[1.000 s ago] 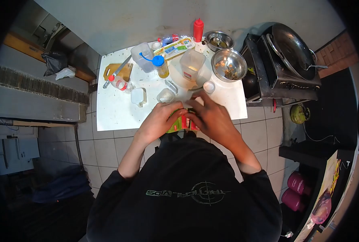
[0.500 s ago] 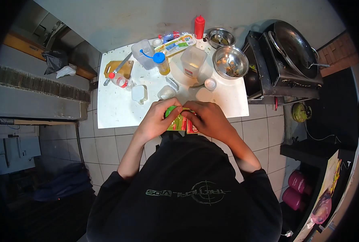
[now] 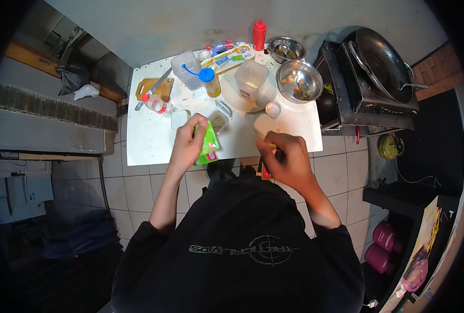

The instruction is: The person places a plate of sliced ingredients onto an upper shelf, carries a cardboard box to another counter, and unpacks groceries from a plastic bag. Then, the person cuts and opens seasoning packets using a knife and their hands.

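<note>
My left hand is closed on a bright green packet with a small red patch, held over the front edge of the white table. A narrow red-and-green packet hangs from my right hand, whose fingers are pressed together on its top and partly hide it. A wide gap lies between the two packets. Just beyond my left hand are a small clear container and a white-lidded tub. Past my right hand sits a pale square lid or tub.
Farther back stand a blue-capped bottle, a tall clear container, a steel bowl with scraps and a red squeeze bottle. A knife lies across a cutting board at left. A wok rests on the stove at right.
My hands were together, pinching the green and red packets side by side. They have since moved apart, the green packet going left and the red one right.
</note>
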### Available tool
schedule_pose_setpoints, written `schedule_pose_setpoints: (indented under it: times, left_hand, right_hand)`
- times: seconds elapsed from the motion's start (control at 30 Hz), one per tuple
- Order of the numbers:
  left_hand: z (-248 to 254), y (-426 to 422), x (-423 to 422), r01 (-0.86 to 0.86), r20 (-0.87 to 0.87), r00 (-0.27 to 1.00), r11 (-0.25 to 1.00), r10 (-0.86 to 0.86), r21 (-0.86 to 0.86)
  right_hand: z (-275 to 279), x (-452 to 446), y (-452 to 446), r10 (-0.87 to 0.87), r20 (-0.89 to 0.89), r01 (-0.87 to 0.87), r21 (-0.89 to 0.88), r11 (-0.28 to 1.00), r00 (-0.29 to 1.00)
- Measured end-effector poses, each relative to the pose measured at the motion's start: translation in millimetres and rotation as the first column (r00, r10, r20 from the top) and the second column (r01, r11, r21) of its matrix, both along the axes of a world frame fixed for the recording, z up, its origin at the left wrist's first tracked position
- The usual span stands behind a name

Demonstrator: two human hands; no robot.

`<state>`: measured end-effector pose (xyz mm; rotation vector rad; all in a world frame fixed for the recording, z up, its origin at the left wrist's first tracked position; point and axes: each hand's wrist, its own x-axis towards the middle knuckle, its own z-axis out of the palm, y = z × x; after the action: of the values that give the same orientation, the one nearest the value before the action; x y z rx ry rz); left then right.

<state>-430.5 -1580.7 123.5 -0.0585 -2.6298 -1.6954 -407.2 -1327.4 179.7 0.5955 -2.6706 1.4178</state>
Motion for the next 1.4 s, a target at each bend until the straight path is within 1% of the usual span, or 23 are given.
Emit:
schedule_pose_setpoints:
  times: [0.03, 0.1, 0.17, 0.2, 0.27, 0.4, 0.47, 0.57, 0.63, 0.67, 0.73, 0.77, 0.83, 0.87, 0.9, 0.93, 1.0, 1.03, 1.07, 1.1, 1.2, 1.3, 1.4]
  left_hand:
    - [13.7, 11.7, 7.2, 0.041, 0.123, 0.991, 0.998, -0.047, 0.047]
    - [38.6, 32.3, 18.8, 0.195, 0.252, 0.943, 0.974, -0.218, 0.114]
    - [3.8, 46.2, 27.0, 0.254, -0.036, 0.966, 0.967, -0.255, -0.029]
    - [7.3, 44.7, 29.4, 0.249, -0.036, 0.968, 0.968, -0.25, -0.03]
    - [16.7, 41.1, 34.1, 0.181, 0.274, 0.922, 0.931, -0.273, 0.318]
    - [-9.2, 26.0, 36.9, 0.219, 0.199, 0.939, 0.934, -0.28, 0.283]
    - [-17.4, 14.1, 37.7, 0.37, 0.218, 0.874, 0.885, -0.434, 0.282]
    - [-11.0, 4.2, 35.2, 0.27, 0.264, 0.888, 0.893, -0.375, 0.361]
    - [-7.1, -1.3, 29.2, 0.289, 0.236, 0.897, 0.901, -0.373, 0.324]
    - [-2.5, -3.3, 27.2, 0.291, 0.228, 0.904, 0.912, -0.361, 0.289]
    - [7.8, -3.4, 23.0, 0.294, 0.216, 0.912, 0.922, -0.35, 0.253]
    - [11.9, -2.4, 21.4, 0.307, 0.197, 0.916, 0.927, -0.35, 0.217]
    - [30.2, 3.9, 16.1, 0.322, 0.177, 0.919, 0.93, -0.352, 0.179]
    - [47.1, 11.0, 13.4, 0.354, 0.171, 0.921, 0.935, -0.349, 0.006]
    - [55.6, 17.0, 10.4, 0.376, 0.162, 0.922, 0.911, -0.351, -0.168]
    - [53.0, 20.4, 7.4, 0.381, 0.16, 0.921, 0.909, -0.356, -0.169]
    - [51.6, 25.2, 0.5, 0.289, -0.212, 0.877, 0.826, -0.431, -0.484]
    - [57.0, 27.6, -0.1, 0.283, -0.217, 0.877, 0.826, -0.429, -0.487]
    - [65.2, 30.2, 1.2, 0.234, -0.218, 0.892, 0.817, -0.396, -0.527]
    - [71.1, 32.0, 1.8, 0.187, -0.22, 0.905, 0.805, -0.364, -0.563]
    - [57.7, 27.4, -2.3, 0.168, -0.256, 0.865, 0.73, -0.431, -0.663]
    - [55.8, 35.9, 3.6, 0.262, -0.233, 0.874, 0.818, -0.426, -0.512]
    - [62.9, 35.9, 5.0, 0.253, -0.144, 0.939, 0.91, -0.313, -0.328]
  right_hand:
    - [0.3, -5.4, -1.1, 0.008, 0.199, -0.009, 0.0, 1.0, 0.98]
    - [-26.4, -11.9, -11.7, 0.031, 0.166, -0.022, -0.06, 0.998, 0.986]
    - [-41.4, -14.7, -18.5, 0.238, 0.27, -0.212, -0.121, 0.97, 0.933]
    - [-35.4, -14.0, -18.1, 0.281, 0.438, -0.238, -0.151, 0.959, 0.854]
    - [-54.5, -15.4, -13.2, 0.319, 0.461, -0.239, -0.223, 0.945, 0.828]
    - [-59.9, -14.5, -4.6, 0.315, 0.401, -0.169, -0.359, 0.918, 0.86]
    - [-50.4, -19.9, 2.7, 0.295, 0.398, -0.147, -0.362, 0.921, 0.869]
    - [-46.6, -23.7, 4.4, 0.272, 0.411, -0.107, -0.38, 0.919, 0.87]
    - [-45.2, -26.7, 6.6, 0.168, 0.295, -0.123, -0.165, 0.979, 0.941]
    - [-42.0, -28.5, 7.0, 0.17, 0.292, -0.126, -0.164, 0.978, 0.941]
    - [-30.7, -33.3, 8.0, -0.113, -0.015, 0.114, 0.091, 0.989, 0.993]
    - [-26.5, -37.1, 10.2, -0.17, -0.06, 0.176, 0.107, 0.979, 0.984]
    - [-1.2, -36.5, 5.3, -0.127, -0.104, 0.133, 0.056, 0.989, 0.986]
    - [5.6, -33.8, 0.0, -0.131, -0.102, 0.137, 0.056, 0.989, 0.986]
    - [11.3, -31.3, -5.8, 0.03, -0.151, -0.011, 0.13, 0.991, 0.988]
    - [16.9, -30.0, -7.9, 0.194, -0.19, -0.153, 0.211, 0.965, 0.963]
    - [28.9, -33.3, -3.5, 0.222, -0.201, -0.169, 0.25, 0.953, 0.954]
    - [33.0, -37.0, -0.4, 0.261, -0.205, -0.196, 0.291, 0.936, 0.943]
    - [34.2, -41.0, 6.6, 0.211, -0.291, -0.172, 0.154, 0.973, 0.933]
    - [52.9, -37.1, 10.6, 0.08, -0.009, -0.08, -0.001, 0.997, 0.997]
    - [63.4, -39.9, 12.3, 0.014, -0.097, -0.013, 0.007, 1.0, 0.995]
    - [29.0, -38.6, -9.8, 0.21, -0.158, -0.117, 0.456, 0.882, 0.965]
    - [3.5, -44.7, -18.3, 0.277, 0.039, -0.267, 0.413, 0.871, 0.96]
